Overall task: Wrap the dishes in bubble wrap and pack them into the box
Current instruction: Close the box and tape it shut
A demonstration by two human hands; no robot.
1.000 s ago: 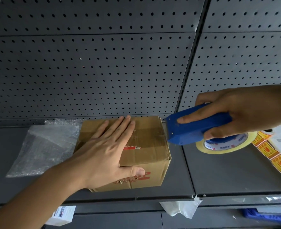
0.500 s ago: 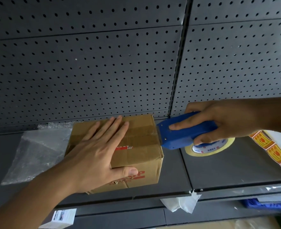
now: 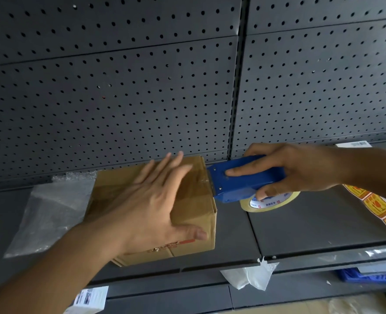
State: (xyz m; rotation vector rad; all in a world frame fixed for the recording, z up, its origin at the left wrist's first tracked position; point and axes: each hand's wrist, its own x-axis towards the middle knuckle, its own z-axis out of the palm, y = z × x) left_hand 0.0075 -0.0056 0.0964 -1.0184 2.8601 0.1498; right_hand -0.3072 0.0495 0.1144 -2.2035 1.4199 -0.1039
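Cardboard box sits closed on the dark metal shelf, at about 7 o'clock from the middle of the view. No dishes are visible, so the step in hand looks like sealing, which would put the task near its end.

The left hand lies flat on the lid with its fingers straight and the thumb hooked over the front face. The right hand grips a blue tape dispenser, forefinger laid along its side. The dispenser's nose meets the lid's edge at 3 o'clock of the box.

The next move probably calls for drawing the tape over that edge, down the side, and tearing it on the blade. The flat hand would need to stop the light box from sliding.

The box is matt brown corrugated board with square corners and a torn red label on the front. A glossy clear tape strip crosses the lid and wrinkles near the nose. The tape roll is a tan ring. A crumpled, translucent bubble wrap sheet lies at 9 o'clock of the box. Yellow-and-red fragile stickers trail at 3 o'clock.
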